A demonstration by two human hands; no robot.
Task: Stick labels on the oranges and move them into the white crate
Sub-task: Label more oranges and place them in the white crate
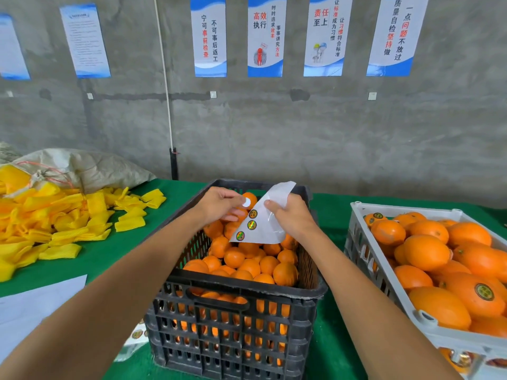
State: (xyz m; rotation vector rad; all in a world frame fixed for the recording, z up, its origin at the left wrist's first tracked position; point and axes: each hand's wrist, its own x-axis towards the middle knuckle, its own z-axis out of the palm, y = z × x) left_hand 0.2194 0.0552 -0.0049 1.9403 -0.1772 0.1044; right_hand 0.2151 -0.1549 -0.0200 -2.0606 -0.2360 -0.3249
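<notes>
**Label peeled over the black crate**

Both hands are raised above a black slotted plastic crate (236, 319) full of small unlabelled oranges (248, 263), which stands on the green cloth-covered tabletop (109, 242). The right hand (295, 218) grips a curled white backing sheet (264, 223) with its thumb on top; the other fingers are hidden behind the paper. Three round gold-and-green labels (251, 224) remain in a row on the sheet's left edge. The left hand (219, 205) holds a small round white-backed sticker (246, 202) at its fingertips; exactly which fingers pinch it is hard to make out, as they overlap the fruit behind.

To the right, a white plastic crate (384, 272), cut off by the frame edge, holds larger oranges; labels show on only two of these (484, 292), the rest turned away or unclear. On the left lies a heap of yellow foam net sleeves (55, 220) beside a grey woven sack (90, 168). A white paper sheet (33, 305) is partly covered by the left forearm. Something with printed stickers peeks from behind the black crate's lower left corner, mostly hidden.
</notes>
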